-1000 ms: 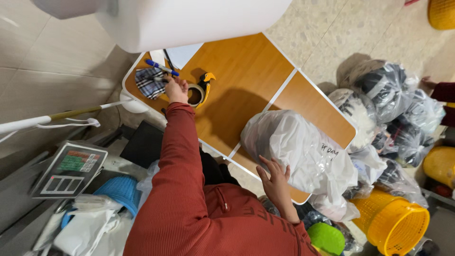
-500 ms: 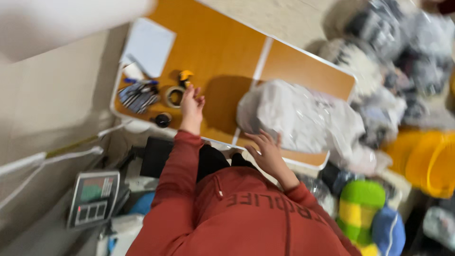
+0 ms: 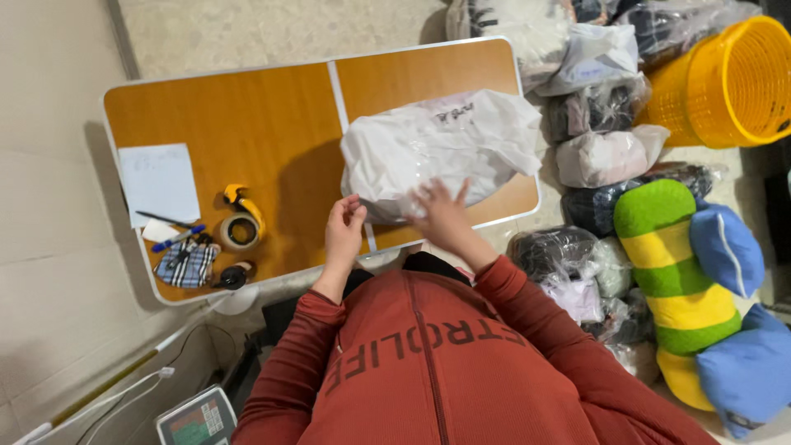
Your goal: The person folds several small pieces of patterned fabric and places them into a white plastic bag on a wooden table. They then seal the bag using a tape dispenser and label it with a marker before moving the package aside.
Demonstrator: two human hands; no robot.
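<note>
A bulging white plastic bag (image 3: pixel 445 140) lies on the right half of the orange folding table (image 3: pixel 280 124). My left hand (image 3: pixel 344 229) pinches the bag's near left edge with fingers closed. My right hand (image 3: pixel 441 210) rests flat on the bag's near side, fingers spread. Both red sleeves reach up from the bottom of the view.
On the table's left end sit a yellow tape dispenser (image 3: pixel 239 218), a paper sheet (image 3: pixel 159 181), pens (image 3: pixel 177 239) and a checkered pouch (image 3: pixel 188 264). Packed plastic bags (image 3: pixel 601 107), a yellow basket (image 3: pixel 729 78) and a green-yellow striped cushion (image 3: pixel 667 272) crowd the floor at right. A scale (image 3: pixel 198 420) sits lower left.
My left hand has come back from the tape dispenser end of the table to the bag's edge. My right hand has stayed on the bag. The view has swung round.
</note>
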